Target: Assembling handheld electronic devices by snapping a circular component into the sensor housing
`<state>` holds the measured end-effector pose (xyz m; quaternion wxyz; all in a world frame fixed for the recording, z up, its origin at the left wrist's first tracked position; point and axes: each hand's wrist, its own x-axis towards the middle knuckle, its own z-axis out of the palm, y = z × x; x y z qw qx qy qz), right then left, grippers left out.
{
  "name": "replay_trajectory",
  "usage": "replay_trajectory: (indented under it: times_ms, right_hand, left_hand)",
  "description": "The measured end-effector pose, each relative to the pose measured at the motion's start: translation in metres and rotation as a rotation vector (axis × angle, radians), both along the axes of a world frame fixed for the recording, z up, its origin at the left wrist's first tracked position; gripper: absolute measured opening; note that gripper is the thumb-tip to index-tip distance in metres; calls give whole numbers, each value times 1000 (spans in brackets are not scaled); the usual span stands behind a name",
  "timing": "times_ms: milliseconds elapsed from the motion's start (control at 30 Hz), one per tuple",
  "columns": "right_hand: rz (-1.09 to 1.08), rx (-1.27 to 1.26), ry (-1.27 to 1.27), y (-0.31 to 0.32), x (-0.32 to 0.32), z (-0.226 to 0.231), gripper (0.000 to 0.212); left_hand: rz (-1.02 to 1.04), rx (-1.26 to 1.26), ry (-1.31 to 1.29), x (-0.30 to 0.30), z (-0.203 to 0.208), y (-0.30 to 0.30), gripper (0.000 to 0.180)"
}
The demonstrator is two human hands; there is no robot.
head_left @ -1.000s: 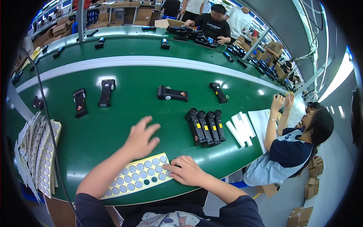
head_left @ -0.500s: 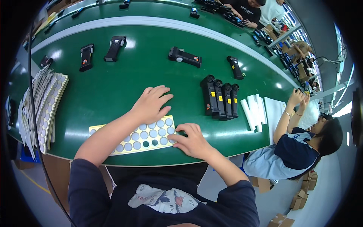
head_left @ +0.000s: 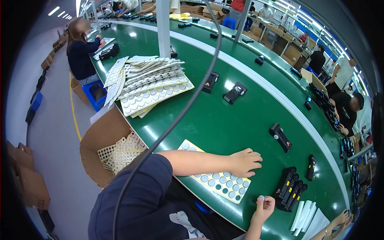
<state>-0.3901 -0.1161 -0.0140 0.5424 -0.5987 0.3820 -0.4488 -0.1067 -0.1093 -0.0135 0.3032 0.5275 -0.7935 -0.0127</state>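
A sheet of round grey adhesive pads (head_left: 211,183) lies at the table's near edge, with a few dark gaps where pads are gone. Across it reaches my left arm; my left hand (head_left: 245,163) rests open just past its far side, fingers spread, holding nothing. My right hand (head_left: 264,209) is raised off the sheet's right end, pinching one round grey pad (head_left: 262,197) between thumb and fingers. Beyond that hand stand several black handheld devices (head_left: 289,189) with yellow labels, grouped side by side.
A tall stack of pad sheets (head_left: 152,94) sits at the left. Below it, a cardboard box (head_left: 96,150) holds used sheets. Loose black devices (head_left: 281,138) lie across the green table. White rolls (head_left: 303,218) are at right, near another person's hands (head_left: 340,219). A dark cable (head_left: 176,120) crosses the view.
The view has swung left. My right hand has come away from the sheet with a pad, and the sheet's right corner now shows a gap. My left hand stays spread by the sheet.
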Motion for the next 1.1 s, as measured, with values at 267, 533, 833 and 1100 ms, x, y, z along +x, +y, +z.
replay_trajectory:
  times_ms: [267,533,833,1100]
  right_hand:
    - [39,-12,38,-9,51,20,21]
    - [6,-148,14,-43,147,-2,17]
    - [47,67,-269,-48,140,-3,18]
    - [123,91,-288,-52,141,-3,18]
  left_hand:
    - [-19,37,34,10,2,-3,39]
    - [-3,43,269,26,14,-14,17]
    - [-49,60,330,29,42,-10,49]
    - [-111,-157,276,26,36,-11,36]
